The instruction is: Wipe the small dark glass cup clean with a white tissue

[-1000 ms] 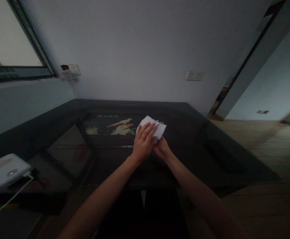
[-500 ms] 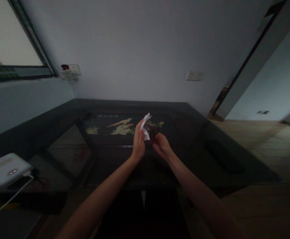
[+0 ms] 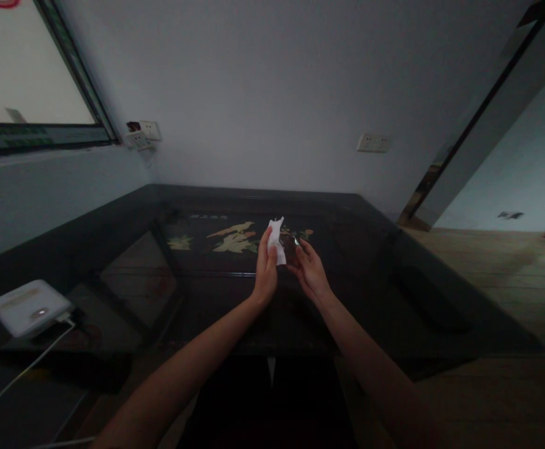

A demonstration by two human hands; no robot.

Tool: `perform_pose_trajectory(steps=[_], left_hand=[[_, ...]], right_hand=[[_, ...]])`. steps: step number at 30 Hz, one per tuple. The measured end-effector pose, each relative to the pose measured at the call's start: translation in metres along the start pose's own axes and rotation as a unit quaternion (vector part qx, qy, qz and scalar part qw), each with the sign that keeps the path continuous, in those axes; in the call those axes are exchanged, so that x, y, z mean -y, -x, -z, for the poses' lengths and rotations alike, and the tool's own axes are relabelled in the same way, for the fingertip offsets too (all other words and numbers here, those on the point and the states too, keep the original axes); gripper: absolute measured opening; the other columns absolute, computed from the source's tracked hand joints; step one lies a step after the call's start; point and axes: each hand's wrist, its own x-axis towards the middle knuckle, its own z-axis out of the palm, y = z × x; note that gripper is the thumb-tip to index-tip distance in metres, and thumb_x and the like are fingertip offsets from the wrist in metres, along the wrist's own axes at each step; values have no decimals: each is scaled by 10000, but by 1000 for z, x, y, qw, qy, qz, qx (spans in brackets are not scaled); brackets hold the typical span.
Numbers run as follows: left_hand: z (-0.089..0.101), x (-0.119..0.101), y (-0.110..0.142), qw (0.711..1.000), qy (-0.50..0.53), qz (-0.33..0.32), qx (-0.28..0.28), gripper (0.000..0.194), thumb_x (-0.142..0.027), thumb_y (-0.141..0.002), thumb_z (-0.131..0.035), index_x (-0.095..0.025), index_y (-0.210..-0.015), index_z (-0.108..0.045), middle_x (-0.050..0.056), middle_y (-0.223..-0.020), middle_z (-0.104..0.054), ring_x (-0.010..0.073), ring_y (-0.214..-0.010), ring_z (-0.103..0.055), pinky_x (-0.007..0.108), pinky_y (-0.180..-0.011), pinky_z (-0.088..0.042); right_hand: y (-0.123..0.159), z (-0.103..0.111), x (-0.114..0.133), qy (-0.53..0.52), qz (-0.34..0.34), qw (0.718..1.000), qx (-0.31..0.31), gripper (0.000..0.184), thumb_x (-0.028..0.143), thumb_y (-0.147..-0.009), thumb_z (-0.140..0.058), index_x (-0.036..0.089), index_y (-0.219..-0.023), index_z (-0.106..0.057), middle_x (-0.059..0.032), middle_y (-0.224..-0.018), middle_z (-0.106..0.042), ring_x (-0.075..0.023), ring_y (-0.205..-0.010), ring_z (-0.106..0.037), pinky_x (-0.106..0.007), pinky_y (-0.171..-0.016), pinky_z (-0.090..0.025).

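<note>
My left hand [image 3: 266, 274] is closed on a white tissue [image 3: 276, 240], with the fingers behind it and the thumb in front. To its right, my right hand [image 3: 314, 274] grips a small dark brown, shiny object [image 3: 290, 249] between thumb and fingers. Light glints off its upper edge, but its exact kind is too dark to tell. The tissue lies against or right beside the object's left side; I cannot tell whether they touch. Both hands are held above the middle of the dark glossy table [image 3: 235, 305].
A white box-shaped device [image 3: 32, 308] with a cable [image 3: 29, 368] sits at the table's left. A long black object [image 3: 431, 299] lies on the right. A bird-and-flower picture [image 3: 230, 237] decorates the tabletop. Wall sockets [image 3: 374, 143] are behind the table.
The hands have drawn slightly apart, and the dark object has turned so that a bright glint shows. The whole view has shifted a little, moving the surroundings to the right.
</note>
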Motion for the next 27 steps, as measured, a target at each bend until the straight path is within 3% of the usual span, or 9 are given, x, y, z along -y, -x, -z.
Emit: perform_pose_trajectory(steps=[7, 12, 16, 18, 21, 27], left_hand=[[0, -5, 3, 996, -67, -50, -6, 479, -455, -943, -355, -276, -1388, -357, 57, -1502, -319, 200, -1399, -261, 415, -1169, -158], [-1, -9, 7, 995, -72, -63, 12, 461, -418, -955, -346, -290, -1398, -352, 39, -1512, -309, 200, -1405, -250, 425, -1171, -164], [-1, -8, 7, 985, -106, -129, 37, 437, -369, -973, -298, -325, -1406, -336, 20, -1517, -301, 200, -1400, -265, 442, -1162, -202], [-1, -6, 7, 961, -160, -208, 83, 446, -316, -976, -295, -337, -1421, -301, 17, -1521, -291, 196, -1408, -246, 461, -1161, -200], [-1, -6, 6, 904, -257, -309, 148, 499, -223, -968, -309, -297, -1454, -226, 52, -1518, -293, 197, -1421, -204, 489, -1160, -184], [0, -15, 9, 843, -352, -377, 151, 547, -140, -948, -316, -193, -1474, -174, 119, -1487, -341, 198, -1426, -174, 459, -1162, -177]], right_hand=[[4, -10, 1, -8, 2, 996, 87, 436, 366, -711, -733, 265, -1114, -601, -24, -1123, -676, -190, -1032, -632, -347, -914, -503], [3, -11, 2, -35, 34, 996, 81, 507, 302, -661, -773, 248, -1133, -598, -28, -1159, -659, -200, -1107, -592, -347, -961, -470], [0, -6, 2, -71, 40, 994, 67, 387, 351, -711, -723, 232, -1068, -632, -32, -1102, -683, -202, -1095, -602, -351, -947, -484], [-1, -4, 2, -100, 34, 993, 48, 319, 387, -740, -685, 246, -1024, -647, -14, -1070, -696, -191, -1099, -601, -339, -938, -494], [-3, -1, 2, -144, -2, 989, 13, 255, 397, -745, -664, 262, -961, -666, 10, -1025, -712, -165, -1126, -588, -290, -933, -504], [-2, 10, -5, -170, -45, 984, 24, 266, 293, -729, -673, 242, -989, -669, -8, -984, -725, -149, -1109, -604, -248, -913, -530]])
